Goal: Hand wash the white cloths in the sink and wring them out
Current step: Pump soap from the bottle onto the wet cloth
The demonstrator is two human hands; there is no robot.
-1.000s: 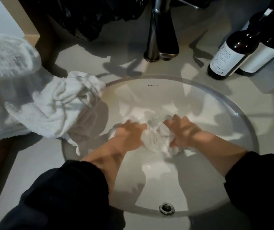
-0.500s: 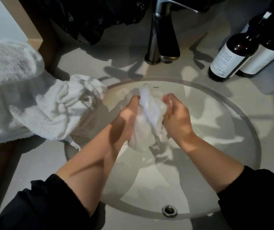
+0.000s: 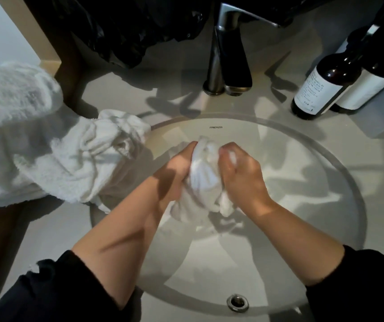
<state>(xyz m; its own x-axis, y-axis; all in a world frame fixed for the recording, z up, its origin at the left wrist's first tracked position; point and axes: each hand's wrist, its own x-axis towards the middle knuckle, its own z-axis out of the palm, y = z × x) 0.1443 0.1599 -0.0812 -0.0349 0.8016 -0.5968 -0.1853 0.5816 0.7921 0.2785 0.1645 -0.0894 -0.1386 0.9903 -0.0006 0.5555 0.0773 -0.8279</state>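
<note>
Two hands meet over the middle of the sink (image 3: 314, 205), both clenched on one bunched white cloth (image 3: 203, 180). The left hand (image 3: 177, 175) grips the cloth's left side and the right hand (image 3: 244, 180) grips its right side. The fingers (image 3: 229, 148) of both hands are curled tightly into the fabric, so the wad is squeezed between the palms. The cloth's loose lower end hangs below the hands toward the basin. Dark sleeves are pushed up both forearms.

A second white cloth (image 3: 107, 154) lies crumpled over the sink's left rim, partly drooping into the bowl. Further left of the sink sits a heap of thick white towels (image 3: 16, 117), touching that cloth. Behind the sink stands a metal faucet (image 3: 227, 56) on the pale table (image 3: 377, 173), its spout pointing toward the bowl. Behind the sink to the right are two dark bottles with white labels, one (image 3: 321, 89) just in front of the other (image 3: 372, 82). Crinkled black plastic (image 3: 128, 31) sits behind the sink to the left. At the sink's near edge is a small round metal fitting (image 3: 237, 303).
</note>
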